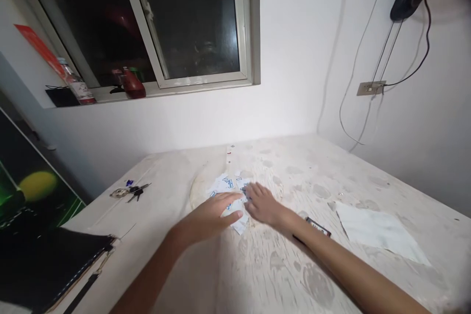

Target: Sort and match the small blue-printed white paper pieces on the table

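Torn pieces of white paper with blue print [221,184] lie together on the tabletop, inside a faint yellowish round outline. My left hand [211,211] is over the near left side of these scraps, its fingers stretched forward and the thumb apart. Close beside it, my right hand [262,203] rests on the right side of the scraps with its fingers spread and turned left. I see nothing gripped in either hand. Both hands hide part of the paper. A small dark-edged flat object [318,226] lies partly hidden behind my right forearm.
The worn pale table [287,274] meets a white wall. A folded white cloth or paper [379,230] lies right; keys [137,191] lie left. A black bag [55,265] is at the near left. Bottles, including a red one [133,84], stand on the windowsill.
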`<state>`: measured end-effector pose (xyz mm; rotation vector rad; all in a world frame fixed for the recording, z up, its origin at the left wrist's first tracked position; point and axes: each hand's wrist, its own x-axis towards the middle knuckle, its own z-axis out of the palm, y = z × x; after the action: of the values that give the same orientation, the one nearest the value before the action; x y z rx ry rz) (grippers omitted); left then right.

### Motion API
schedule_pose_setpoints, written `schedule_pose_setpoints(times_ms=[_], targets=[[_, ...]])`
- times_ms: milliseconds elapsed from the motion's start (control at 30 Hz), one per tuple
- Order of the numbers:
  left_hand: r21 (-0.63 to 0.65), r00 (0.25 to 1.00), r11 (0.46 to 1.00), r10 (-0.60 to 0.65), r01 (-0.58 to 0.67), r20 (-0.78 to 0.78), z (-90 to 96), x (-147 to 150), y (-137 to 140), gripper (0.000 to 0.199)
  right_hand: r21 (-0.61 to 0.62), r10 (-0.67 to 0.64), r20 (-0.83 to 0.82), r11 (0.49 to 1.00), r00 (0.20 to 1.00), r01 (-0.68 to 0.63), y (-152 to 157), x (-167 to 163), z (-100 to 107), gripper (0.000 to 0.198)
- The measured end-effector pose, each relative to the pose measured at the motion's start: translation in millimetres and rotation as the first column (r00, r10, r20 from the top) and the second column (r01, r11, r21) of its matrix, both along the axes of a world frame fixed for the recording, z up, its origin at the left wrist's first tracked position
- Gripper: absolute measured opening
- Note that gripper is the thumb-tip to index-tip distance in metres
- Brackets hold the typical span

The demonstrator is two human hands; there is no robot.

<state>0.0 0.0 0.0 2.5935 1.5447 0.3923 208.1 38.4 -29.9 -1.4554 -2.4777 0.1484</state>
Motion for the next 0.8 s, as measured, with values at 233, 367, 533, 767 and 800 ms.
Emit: schedule_pose_setpoints(times_ms=[233, 367, 533, 767, 800], targets=[[-0.057, 0.998, 0.998, 0.006, -0.010, -0.065, -47.6, -0.7, 44.5, 0.065, 0.019, 0.102, -0.068, 0.995, 0.992, -0.101, 0.6, -0.2, -41.3, 0.052], [-0.006, 0.999, 0.999, 0.033, -0.033, -0.024, -55.9, -6.9, 44.5, 0.056, 0.033, 0.099, -0.081, 0.995, 0.992, -0.096, 1.1, -1.4, -36.6, 0.052], [0.022, 0.999, 0.999, 0.035, -0.035, 0.002, -56.3, -4.9, 42.6, 0.051, 0.030, 0.098, -0.073, 0.995, 0.993, -0.096, 1.1, -1.8, -38.8, 0.052], [0.067, 1.000, 0.997, 0.024, -0.025, 0.011, -61.0, -5.7, 43.4, 0.048, 0.040, 0.104, -0.062, 0.994, 0.993, -0.101, 1.2, -1.8, -40.0, 0.051], [0.073, 1.000, 0.997, 0.024, -0.024, 0.005, -61.2, -5.9, 43.2, 0.048, 0.037, 0.105, -0.064, 0.994, 0.992, -0.103, 1.2, -1.8, -39.9, 0.051]])
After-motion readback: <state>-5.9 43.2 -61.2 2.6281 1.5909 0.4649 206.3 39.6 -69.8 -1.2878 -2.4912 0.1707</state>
